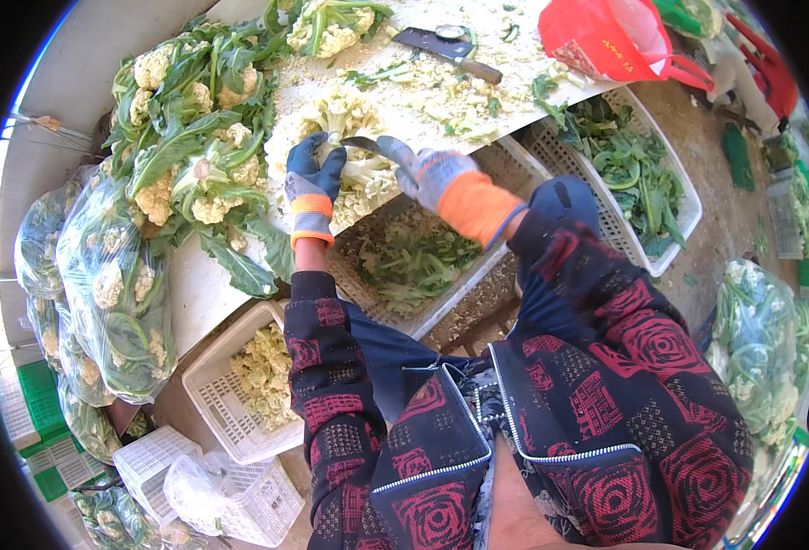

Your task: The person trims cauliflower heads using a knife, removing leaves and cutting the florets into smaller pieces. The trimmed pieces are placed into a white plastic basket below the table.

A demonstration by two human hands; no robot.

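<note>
A cauliflower head with pale florets (346,117) lies on the white tabletop (201,292). My left hand (313,172), in a dark-coated glove with an orange cuff, rests against it, thumb and forefinger around a stem piece. My right hand (438,175), gloved alike, grips a small knife (361,144) whose dark blade points left at the stem. Its handle is hidden in the fingers. Farther back lies a cleaver (435,45) with a wooden handle, a small round metal object on its blade. Leafy cauliflowers (201,168) are piled to the left of my left hand.
Below the table edge stand a crate of trimmed leaves (463,302), another leaf crate (694,206) at right and a floret crate (194,385) at left. Bagged cauliflowers (112,275) crowd the far left. A red bag (600,34) sits at the table's back right.
</note>
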